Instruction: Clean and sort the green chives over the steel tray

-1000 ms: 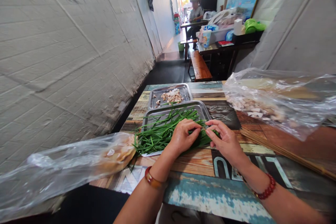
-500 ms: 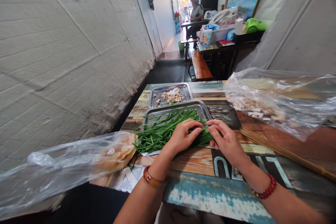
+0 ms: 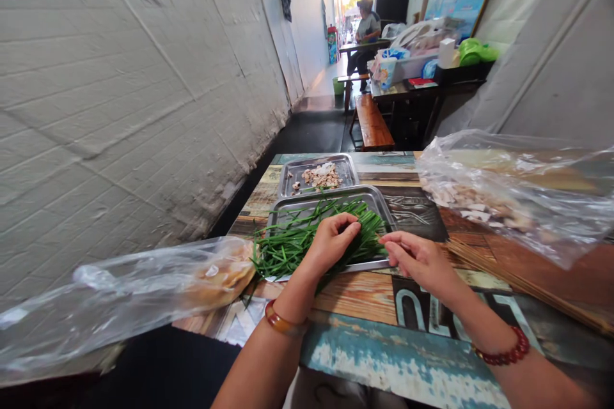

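A heap of green garlic chives (image 3: 292, 243) lies across the nearer metal tray (image 3: 384, 208), its left ends hanging past the rim. My left hand (image 3: 333, 239) rests over the bunch, its fingers curled in and the thumb near the index finger, with chives under it. At the bunch's right end is my right hand (image 3: 415, 259), thumb and index finger close together by the pale stem ends. Whatever lies between those fingertips is too small to make out. Thin wooden skewers (image 3: 518, 278) lie on the table to the right of this hand.
Behind stands a second metal tray (image 3: 288, 172) with chopped pale pieces (image 3: 323, 176). A clear bag of whitish pieces (image 3: 489, 204) lies right; another bag with yellowish sheets (image 3: 223, 275) lies left. Beyond are a bench (image 3: 373, 121), a cluttered table (image 3: 403, 89) and a seated person (image 3: 368, 29).
My hands have moved apart: the left has drawn back left over the chives, and the right has shifted slightly right and down. The whole view has moved slightly.
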`<state>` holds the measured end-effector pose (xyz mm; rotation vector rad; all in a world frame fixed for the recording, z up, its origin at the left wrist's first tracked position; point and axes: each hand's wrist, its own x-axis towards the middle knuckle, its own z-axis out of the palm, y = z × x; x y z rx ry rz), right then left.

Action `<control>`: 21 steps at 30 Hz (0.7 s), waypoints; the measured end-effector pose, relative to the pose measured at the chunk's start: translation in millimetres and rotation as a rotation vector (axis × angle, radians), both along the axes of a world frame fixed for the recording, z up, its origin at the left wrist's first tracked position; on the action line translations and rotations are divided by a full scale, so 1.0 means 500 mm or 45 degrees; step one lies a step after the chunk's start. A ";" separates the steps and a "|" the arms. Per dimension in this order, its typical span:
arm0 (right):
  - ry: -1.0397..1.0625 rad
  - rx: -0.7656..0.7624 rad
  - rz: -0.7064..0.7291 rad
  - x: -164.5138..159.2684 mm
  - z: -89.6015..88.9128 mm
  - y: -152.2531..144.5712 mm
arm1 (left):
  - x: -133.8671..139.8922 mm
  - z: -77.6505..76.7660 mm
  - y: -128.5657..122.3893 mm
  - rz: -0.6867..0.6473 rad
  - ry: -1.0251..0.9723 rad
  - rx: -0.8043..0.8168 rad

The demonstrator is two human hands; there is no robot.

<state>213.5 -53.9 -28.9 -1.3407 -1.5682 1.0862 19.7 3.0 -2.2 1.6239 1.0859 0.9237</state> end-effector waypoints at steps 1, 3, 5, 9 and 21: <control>-0.097 0.061 0.008 -0.001 0.001 -0.002 | 0.000 0.002 -0.002 -0.008 -0.033 -0.034; -0.238 0.211 -0.001 -0.005 0.000 -0.005 | 0.002 0.007 -0.007 -0.088 -0.111 -0.146; -0.328 0.324 -0.010 -0.010 -0.002 -0.007 | 0.005 0.010 -0.011 -0.208 -0.149 -0.254; -0.442 0.449 -0.023 -0.014 -0.010 -0.009 | 0.008 0.009 -0.014 -0.290 -0.067 -0.293; -0.432 0.477 -0.056 -0.019 -0.002 -0.016 | 0.016 0.015 -0.026 -0.352 0.020 -0.313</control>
